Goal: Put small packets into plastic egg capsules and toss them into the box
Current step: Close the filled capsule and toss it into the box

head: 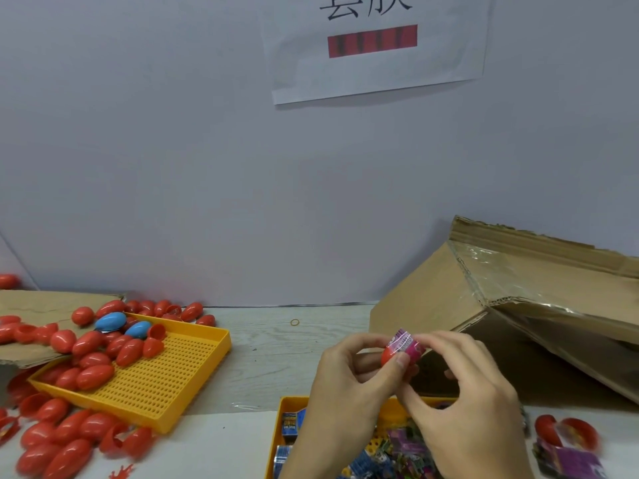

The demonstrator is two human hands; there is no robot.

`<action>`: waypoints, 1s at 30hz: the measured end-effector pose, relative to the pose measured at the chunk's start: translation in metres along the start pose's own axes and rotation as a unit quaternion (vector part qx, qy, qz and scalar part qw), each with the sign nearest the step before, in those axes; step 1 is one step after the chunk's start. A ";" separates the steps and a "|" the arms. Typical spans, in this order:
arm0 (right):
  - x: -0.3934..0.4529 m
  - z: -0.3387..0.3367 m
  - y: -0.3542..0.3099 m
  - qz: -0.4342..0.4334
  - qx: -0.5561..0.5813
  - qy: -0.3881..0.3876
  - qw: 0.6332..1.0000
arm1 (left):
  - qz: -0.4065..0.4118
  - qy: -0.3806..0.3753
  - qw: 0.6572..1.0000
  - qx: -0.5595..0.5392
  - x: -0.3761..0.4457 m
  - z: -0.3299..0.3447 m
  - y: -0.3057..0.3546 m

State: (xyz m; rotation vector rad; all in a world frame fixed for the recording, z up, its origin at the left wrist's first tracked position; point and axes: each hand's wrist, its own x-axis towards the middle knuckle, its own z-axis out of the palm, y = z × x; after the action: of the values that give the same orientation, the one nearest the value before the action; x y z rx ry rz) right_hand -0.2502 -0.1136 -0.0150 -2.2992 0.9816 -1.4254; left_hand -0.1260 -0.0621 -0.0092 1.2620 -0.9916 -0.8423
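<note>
Holding a red capsule half [390,355] between thumb and fingers, the left hand [349,382] sat at about five o'clock in the view, just above the near yellow tray [288,407] of small packets [408,444]. The right hand [463,395] met it from the three o'clock side, its fingertips pinching a pink-purple packet [406,342] that stuck partly out of the capsule's open mouth. Behind the hands, toward three o'clock, a cardboard box [491,305] lay tipped on the wooden table [276,340], its taped flap raised. At nine o'clock a perforated yellow tray [166,382] rested tilted, heaped with red capsules [93,375] and two blue ones [110,321]; more red capsules spilled beside it at seven o'clock. A rubber band [295,322] lay near the wall at the table's far edge. Two red halves [567,432] and a purple packet lay at four o'clock.
</note>
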 end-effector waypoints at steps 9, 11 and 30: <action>-0.004 0.001 0.002 -0.003 0.038 -0.023 0.999 | -0.019 -0.041 0.999 -0.008 -0.003 -0.001 0.003; -0.005 0.001 0.003 -0.002 0.036 -0.026 0.999 | -0.021 -0.051 0.998 -0.007 -0.003 -0.002 0.004; -0.007 0.006 0.006 0.017 0.108 -0.053 0.993 | -0.065 -0.030 0.995 -0.063 -0.003 -0.002 0.004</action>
State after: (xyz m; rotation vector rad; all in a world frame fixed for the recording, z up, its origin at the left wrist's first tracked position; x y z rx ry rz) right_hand -0.2493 -0.1145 -0.0262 -2.1662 0.7907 -1.3117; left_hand -0.1255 -0.0585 -0.0059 1.2079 -0.8961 -1.0335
